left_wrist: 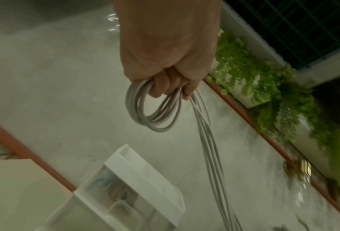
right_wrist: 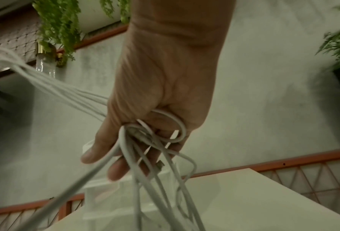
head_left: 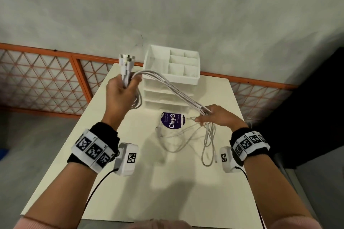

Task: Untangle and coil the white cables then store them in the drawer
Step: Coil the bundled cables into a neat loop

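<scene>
My left hand (head_left: pixel 122 89) is raised above the table and grips a bundle of white cables (head_left: pixel 167 83), their plug ends (head_left: pixel 126 60) sticking up from the fist. In the left wrist view the left hand (left_wrist: pixel 169 73) holds a small coil (left_wrist: pixel 153 107) hanging under its fingers. The strands run down and right to my right hand (head_left: pixel 214 115), whose fingers curl loosely round them. The right wrist view shows the right hand (right_wrist: pixel 155 125) with tangled loops (right_wrist: pixel 165 140) hanging from it. Loose cable lengths (head_left: pixel 186 139) trail onto the table. The white drawer unit (head_left: pixel 171 80) stands behind, its drawers pushed in.
A cream table (head_left: pixel 149 191) holds the drawer unit, whose top tray (head_left: pixel 176 61) has divided compartments. A round purple-labelled tub lid (head_left: pixel 173 120) lies in front of the unit under the cables. An orange lattice railing (head_left: pixel 46 80) runs behind the table.
</scene>
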